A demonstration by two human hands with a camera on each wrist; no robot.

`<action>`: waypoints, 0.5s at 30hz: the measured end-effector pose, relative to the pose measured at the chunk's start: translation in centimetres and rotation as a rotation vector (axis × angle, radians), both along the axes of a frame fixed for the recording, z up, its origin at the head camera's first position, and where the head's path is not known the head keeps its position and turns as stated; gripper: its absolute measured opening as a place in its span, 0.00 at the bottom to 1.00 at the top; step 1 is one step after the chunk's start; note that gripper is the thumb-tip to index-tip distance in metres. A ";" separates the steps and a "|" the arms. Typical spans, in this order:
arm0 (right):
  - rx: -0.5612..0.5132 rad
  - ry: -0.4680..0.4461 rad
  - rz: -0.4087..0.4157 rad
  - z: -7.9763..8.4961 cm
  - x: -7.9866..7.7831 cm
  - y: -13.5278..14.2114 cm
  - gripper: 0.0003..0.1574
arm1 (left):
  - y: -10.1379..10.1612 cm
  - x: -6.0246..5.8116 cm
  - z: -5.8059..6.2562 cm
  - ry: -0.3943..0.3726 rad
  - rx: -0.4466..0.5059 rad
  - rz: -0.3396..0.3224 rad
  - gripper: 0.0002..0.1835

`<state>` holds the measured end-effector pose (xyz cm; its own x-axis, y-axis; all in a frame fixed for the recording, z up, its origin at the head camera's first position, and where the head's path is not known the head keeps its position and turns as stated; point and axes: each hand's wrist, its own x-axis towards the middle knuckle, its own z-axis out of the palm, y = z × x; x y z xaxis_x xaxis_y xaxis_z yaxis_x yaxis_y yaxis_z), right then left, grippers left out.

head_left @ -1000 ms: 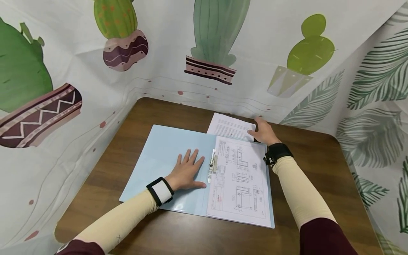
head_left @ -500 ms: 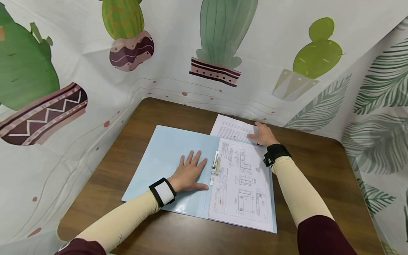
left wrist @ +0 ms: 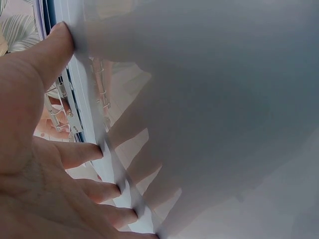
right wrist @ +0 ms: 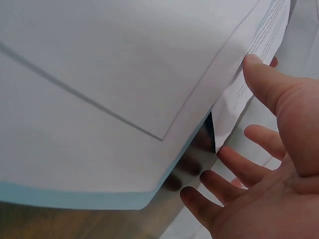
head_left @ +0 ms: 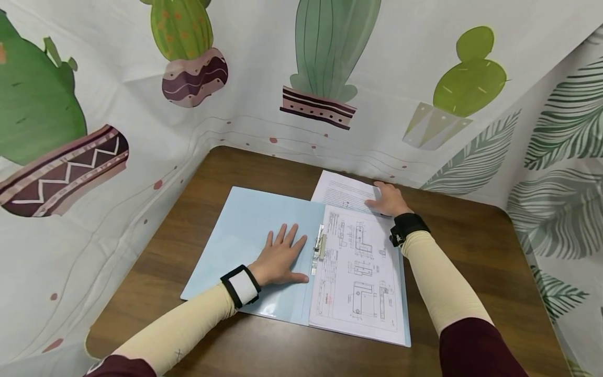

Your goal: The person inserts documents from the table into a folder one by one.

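A light blue folder [head_left: 254,209] lies spread on the table, with a metal clip [head_left: 320,243] along its spine. On its right side is a stack of paper with a technical drawing [head_left: 360,309] on top. My left hand [head_left: 278,259] rests flat with spread fingers on the bare left cover, beside the clip. A loose printed sheet [head_left: 338,189] pokes out behind the folder, its near part hidden. My right hand [head_left: 388,200] rests at that sheet's right end, thumb [right wrist: 254,64] touching the paper and the other fingers spread and fairly straight.
The brown wooden table [head_left: 452,262] has rounded corners. A white cloth [head_left: 254,68] printed with cacti and leaves hangs behind it and along its sides.
My right hand has come down and slightly nearer, onto the loose sheet's end. My left hand stays flat on the cover. The head view has shifted a little.
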<state>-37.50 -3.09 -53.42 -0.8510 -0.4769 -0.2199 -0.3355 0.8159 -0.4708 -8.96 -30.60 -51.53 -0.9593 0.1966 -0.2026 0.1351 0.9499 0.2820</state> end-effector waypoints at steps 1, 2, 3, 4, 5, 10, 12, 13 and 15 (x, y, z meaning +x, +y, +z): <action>-0.003 -0.002 0.000 0.0 0.0 0.0 0.50 | 0.0 0.0 0.0 -0.002 -0.001 0.001 0.59; -0.003 0.001 0.001 -0.2 -0.1 0.0 0.50 | 0.0 0.1 0.0 -0.002 0.004 0.003 0.59; 0.003 0.007 0.000 -0.4 -0.2 0.0 0.50 | 0.0 0.1 0.1 -0.003 0.005 0.005 0.59; 0.003 0.012 0.001 -0.6 -0.4 0.0 0.50 | 0.1 0.1 0.1 -0.004 0.006 0.006 0.59; 0.003 0.018 0.003 -0.8 -0.5 0.1 0.50 | 0.1 0.1 0.2 -0.004 0.004 0.008 0.59; 0.017 0.063 0.028 -1.7 -1.3 0.3 0.49 | 0.2 0.2 0.3 0.000 0.006 0.012 0.58; 0.006 0.079 0.035 -1.5 -1.3 0.2 0.48 | 0.2 0.2 0.4 0.000 0.005 0.011 0.58; -0.003 0.083 0.039 -1.3 -1.2 0.2 0.48 | 0.2 0.2 0.4 0.001 0.005 0.011 0.58; -0.032 0.082 0.036 -0.7 -0.8 0.0 0.48 | 0.2 0.3 0.4 0.002 0.005 0.012 0.58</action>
